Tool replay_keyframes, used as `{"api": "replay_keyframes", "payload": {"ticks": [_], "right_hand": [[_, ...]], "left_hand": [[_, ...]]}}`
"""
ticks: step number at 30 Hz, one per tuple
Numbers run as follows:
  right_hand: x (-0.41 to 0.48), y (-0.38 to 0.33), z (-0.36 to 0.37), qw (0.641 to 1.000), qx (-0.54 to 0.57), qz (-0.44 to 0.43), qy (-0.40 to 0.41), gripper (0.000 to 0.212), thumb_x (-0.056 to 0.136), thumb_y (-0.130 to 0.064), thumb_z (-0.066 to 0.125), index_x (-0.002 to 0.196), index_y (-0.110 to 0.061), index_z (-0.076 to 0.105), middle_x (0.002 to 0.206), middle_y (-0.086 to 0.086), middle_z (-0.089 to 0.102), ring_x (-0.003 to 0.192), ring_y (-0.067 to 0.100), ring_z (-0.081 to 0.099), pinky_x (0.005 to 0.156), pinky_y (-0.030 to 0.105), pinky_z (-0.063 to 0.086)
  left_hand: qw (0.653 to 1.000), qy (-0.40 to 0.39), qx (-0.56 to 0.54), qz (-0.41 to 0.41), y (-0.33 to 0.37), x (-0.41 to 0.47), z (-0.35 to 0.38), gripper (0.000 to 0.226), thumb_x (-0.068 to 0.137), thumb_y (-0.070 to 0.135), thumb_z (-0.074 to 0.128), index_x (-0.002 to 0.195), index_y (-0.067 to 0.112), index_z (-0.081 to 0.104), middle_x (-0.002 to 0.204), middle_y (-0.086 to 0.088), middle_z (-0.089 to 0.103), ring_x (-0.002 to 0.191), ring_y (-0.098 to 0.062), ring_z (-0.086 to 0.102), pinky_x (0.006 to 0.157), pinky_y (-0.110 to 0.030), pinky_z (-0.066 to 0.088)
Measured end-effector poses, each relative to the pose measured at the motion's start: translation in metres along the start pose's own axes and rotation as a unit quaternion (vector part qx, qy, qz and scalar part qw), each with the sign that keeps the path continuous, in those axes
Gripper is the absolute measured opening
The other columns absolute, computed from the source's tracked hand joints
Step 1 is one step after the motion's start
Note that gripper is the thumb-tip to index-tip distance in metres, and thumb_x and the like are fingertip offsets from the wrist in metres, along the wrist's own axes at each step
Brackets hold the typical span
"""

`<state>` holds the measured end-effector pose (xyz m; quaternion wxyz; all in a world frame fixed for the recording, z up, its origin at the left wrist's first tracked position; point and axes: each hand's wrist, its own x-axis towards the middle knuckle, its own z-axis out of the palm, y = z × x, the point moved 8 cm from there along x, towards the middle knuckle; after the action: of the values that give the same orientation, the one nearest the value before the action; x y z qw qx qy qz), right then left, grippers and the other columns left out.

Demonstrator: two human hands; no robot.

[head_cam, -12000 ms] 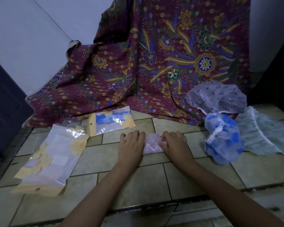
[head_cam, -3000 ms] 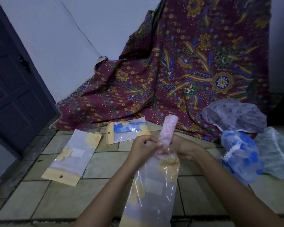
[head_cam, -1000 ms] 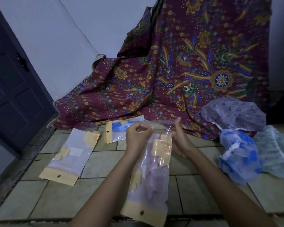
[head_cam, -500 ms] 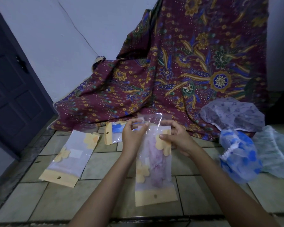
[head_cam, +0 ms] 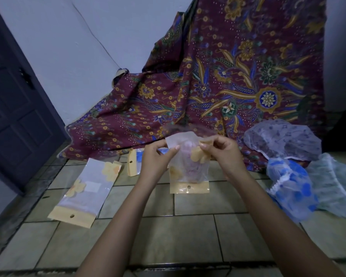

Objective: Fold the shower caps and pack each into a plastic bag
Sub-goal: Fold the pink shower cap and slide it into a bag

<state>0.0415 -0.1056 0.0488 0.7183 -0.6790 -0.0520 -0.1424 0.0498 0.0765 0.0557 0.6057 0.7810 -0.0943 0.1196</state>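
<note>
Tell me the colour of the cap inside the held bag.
The shower cap is pale pink, visible through the clear bag; head view.

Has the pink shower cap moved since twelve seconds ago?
Yes. The pink shower cap lay flat on the floor tiles; now it sits inside the plastic bag, raised off those tiles by the left hand and right hand.
</note>
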Motion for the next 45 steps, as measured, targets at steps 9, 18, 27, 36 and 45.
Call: {"api": "replay_keyframes", "payload": {"ticks": [9, 18, 27, 36, 45], "right_hand": [[-0.003, -0.002, -0.007, 0.999, 0.022, -0.021, 0.010, 0.016, 0.083, 0.001, 0.061, 0.074, -0.011, 0.067, 0.073, -0.003, 0.068, 0.065, -0.002, 0.062, 0.062, 0.011, 0.049], [-0.016, 0.037, -0.015, 0.998, -0.067, -0.009, 0.007, 0.015, 0.080, 0.006, 0.063, 0.073, -0.007, 0.067, 0.084, -0.001, 0.054, 0.079, -0.004, 0.053, 0.075, 0.013, 0.042], [-0.044, 0.130, 0.001, 0.968, 0.051, 0.245, 0.023, 0.015, 0.087, -0.007, 0.061, 0.082, 0.007, 0.064, 0.085, 0.018, 0.066, 0.078, 0.024, 0.064, 0.070, 0.025, 0.057], [-0.054, 0.141, -0.012, 0.951, -0.017, 0.270, 0.152, 0.028, 0.073, -0.010, 0.077, 0.058, -0.001, 0.055, 0.068, 0.015, 0.063, 0.059, 0.021, 0.064, 0.069, 0.037, 0.057], [-0.053, 0.141, -0.002, 0.940, 0.076, 0.324, 0.072, 0.028, 0.077, 0.010, 0.064, 0.104, 0.001, 0.060, 0.082, 0.011, 0.065, 0.068, 0.020, 0.061, 0.055, 0.023, 0.051]], "left_hand": [[0.987, -0.035, -0.154, -0.043, -0.005, -0.008, 0.006, 0.018, 0.091, 0.009, 0.056, 0.075, 0.011, 0.066, 0.076, -0.003, 0.067, 0.079, -0.019, 0.065, 0.080, -0.028, 0.056], [0.990, -0.044, -0.126, -0.053, -0.051, -0.026, 0.007, 0.015, 0.086, -0.003, 0.057, 0.077, 0.007, 0.065, 0.069, 0.011, 0.061, 0.065, 0.005, 0.056, 0.068, -0.010, 0.043], [0.979, 0.007, -0.094, -0.180, -0.112, -0.051, 0.022, 0.027, 0.084, 0.011, 0.066, 0.058, 0.013, 0.061, 0.044, 0.015, 0.054, 0.043, 0.006, 0.045, 0.044, -0.012, 0.036], [0.942, 0.124, -0.160, -0.267, -0.140, -0.064, 0.022, 0.024, 0.073, 0.000, 0.074, 0.085, 0.014, 0.059, 0.091, -0.012, 0.063, 0.085, -0.025, 0.061, 0.074, -0.034, 0.057], [0.887, -0.025, -0.269, -0.375, -0.140, -0.068, 0.041, 0.041, 0.085, -0.003, 0.059, 0.124, 0.001, 0.050, 0.104, -0.011, 0.065, 0.086, -0.023, 0.065, 0.065, -0.027, 0.059]]}}
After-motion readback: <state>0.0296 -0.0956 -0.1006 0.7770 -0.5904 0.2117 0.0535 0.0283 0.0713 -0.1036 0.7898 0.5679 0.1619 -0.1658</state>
